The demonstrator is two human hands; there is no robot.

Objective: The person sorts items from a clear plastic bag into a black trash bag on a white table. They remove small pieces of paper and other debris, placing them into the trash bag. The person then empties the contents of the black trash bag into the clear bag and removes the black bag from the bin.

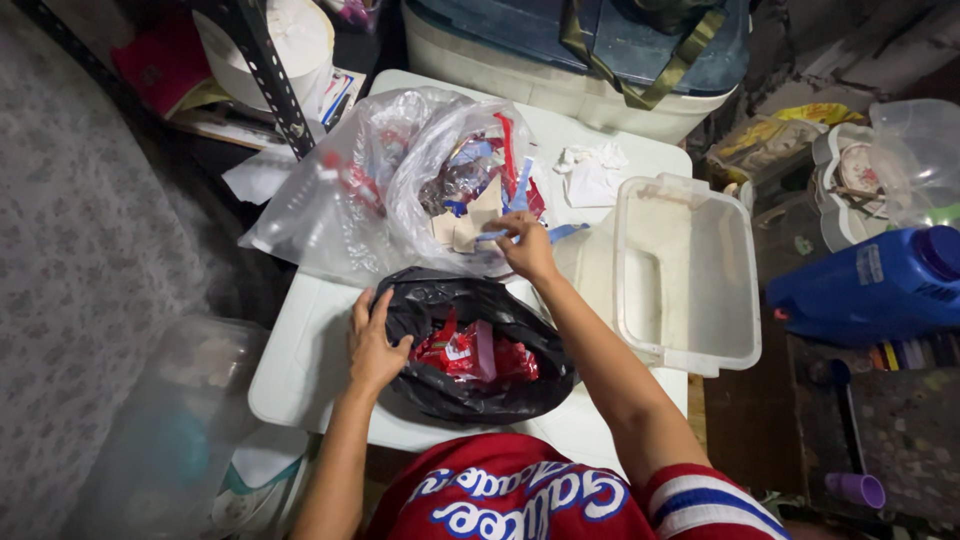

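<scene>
A black plastic bag (440,395) lies open on a white table (300,360), with red wrappers (470,355) inside it. My left hand (372,345) grips the bag's left rim. Behind it a clear plastic bag (350,200) full of mixed scraps sits open. My right hand (526,245) reaches into the clear bag's mouth and pinches a thin blue strip (495,236) there.
An empty clear plastic tub (740,300) stands at the table's right side, a crumpled white tissue (592,170) behind it. A large lidded storage box (560,80) is at the back. A blue jug (870,285) lies at the right, a clear container (160,420) at the left.
</scene>
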